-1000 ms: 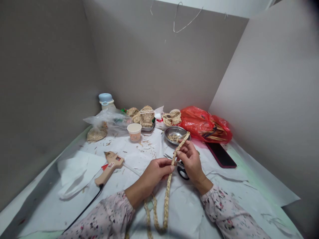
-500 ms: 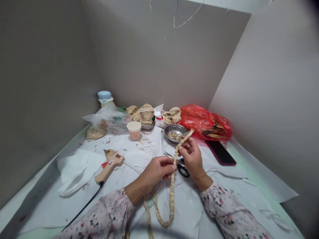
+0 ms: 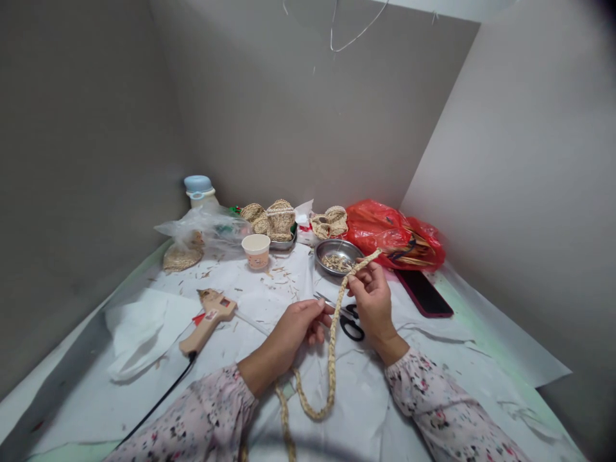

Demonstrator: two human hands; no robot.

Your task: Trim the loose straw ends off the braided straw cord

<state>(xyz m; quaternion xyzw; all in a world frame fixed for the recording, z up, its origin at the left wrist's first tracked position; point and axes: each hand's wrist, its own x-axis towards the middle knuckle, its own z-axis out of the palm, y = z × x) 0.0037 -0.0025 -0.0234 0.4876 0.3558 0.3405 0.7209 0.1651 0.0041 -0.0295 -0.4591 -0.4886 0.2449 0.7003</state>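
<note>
A long braided straw cord (image 3: 332,359) hangs in a loop and runs down toward the near edge of the view. Near its upper end, my right hand (image 3: 374,301) pinches it between thumb and fingers, and the tip sticks out past the hand. My left hand (image 3: 301,327) is just left of the cord, fingers loosely curled and thumb lifted away from it. Whether a fingertip still touches the cord I cannot tell. Beneath the cord and between the hands lie black-handled scissors (image 3: 353,328), partly hidden.
A hot glue gun (image 3: 212,317) lies at left with its cord. Behind are a paper cup (image 3: 256,251), a metal bowl (image 3: 325,268) of straw scraps, woven straw pieces (image 3: 280,219), a red plastic bag (image 3: 375,224), a phone (image 3: 426,295) and a blue-capped bottle (image 3: 199,186).
My left hand has let go of the cord, its thumb moving up and left. The cord's hanging loop is a little higher, and my right hand keeps hold near the tip.
</note>
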